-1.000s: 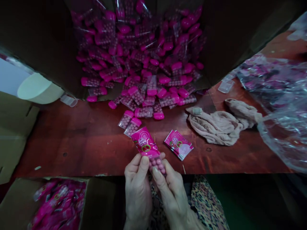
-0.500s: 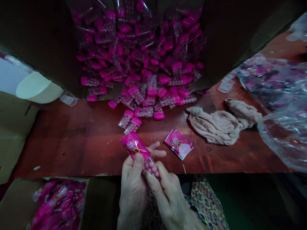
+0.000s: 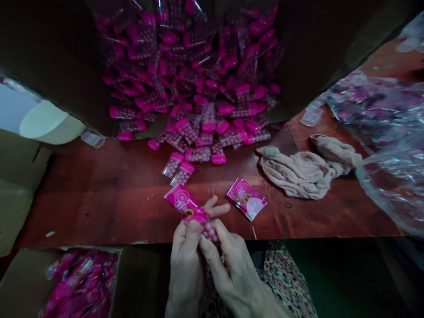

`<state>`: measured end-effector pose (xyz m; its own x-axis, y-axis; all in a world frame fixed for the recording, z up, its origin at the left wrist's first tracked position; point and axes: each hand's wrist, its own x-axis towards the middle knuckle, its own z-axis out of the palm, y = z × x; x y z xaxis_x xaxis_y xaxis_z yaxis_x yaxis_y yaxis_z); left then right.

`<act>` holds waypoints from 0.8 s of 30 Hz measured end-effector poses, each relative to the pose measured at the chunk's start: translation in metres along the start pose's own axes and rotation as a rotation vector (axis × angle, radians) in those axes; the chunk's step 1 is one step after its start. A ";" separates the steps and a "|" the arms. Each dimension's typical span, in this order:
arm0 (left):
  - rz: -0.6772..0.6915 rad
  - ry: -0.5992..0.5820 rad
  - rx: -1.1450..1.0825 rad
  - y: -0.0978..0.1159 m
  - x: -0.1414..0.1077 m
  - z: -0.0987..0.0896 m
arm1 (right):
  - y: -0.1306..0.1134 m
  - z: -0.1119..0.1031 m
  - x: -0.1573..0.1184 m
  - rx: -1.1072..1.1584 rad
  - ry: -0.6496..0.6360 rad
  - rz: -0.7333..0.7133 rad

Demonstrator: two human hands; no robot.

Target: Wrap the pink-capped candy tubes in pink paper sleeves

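**A:** Big picture: a reddish wooden worktop (image 3: pixel 109 198) runs across, and a dark cardboard box (image 3: pixel 62 75) at the far side spills a heap of clear pink-capped packs (image 3: pixel 185 75). Near the front edge, the left hand (image 3: pixel 187 269) and right hand (image 3: pixel 233 267) share one pink printed pack (image 3: pixel 185 206).

**B:** How's that pack likely to handle?

**A:** Seems light and soft, probably slippery film. The pink beads (image 3: pixel 209 232) look loose inside, so the flat printed end seems the safer place to hold.

**B:** And the grip?

**A:** Both hands are closed on it: left thumb on the printed part, right fingers pinching the bead end. A few fingers (image 3: pixel 217 208) poke out behind it.

**B:** Any change from the earlier shot?

**A:** Yep, the pack stood steeper then; now it leans far over to the left.
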<state>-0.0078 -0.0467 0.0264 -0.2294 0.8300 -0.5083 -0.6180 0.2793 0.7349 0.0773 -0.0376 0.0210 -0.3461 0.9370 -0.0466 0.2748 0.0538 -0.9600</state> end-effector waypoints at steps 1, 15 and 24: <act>0.006 -0.024 -0.003 0.001 0.001 -0.001 | 0.000 -0.002 0.003 0.028 -0.004 -0.025; 0.587 0.289 0.301 0.014 0.038 0.004 | 0.003 0.001 0.021 0.067 -0.077 0.018; 0.374 0.201 0.135 0.018 0.059 0.012 | 0.015 0.003 0.021 0.014 -0.009 -0.046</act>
<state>-0.0238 0.0129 0.0150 -0.5687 0.7792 -0.2635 -0.3638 0.0490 0.9302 0.0711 -0.0182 0.0043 -0.3658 0.9307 -0.0051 0.2459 0.0914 -0.9650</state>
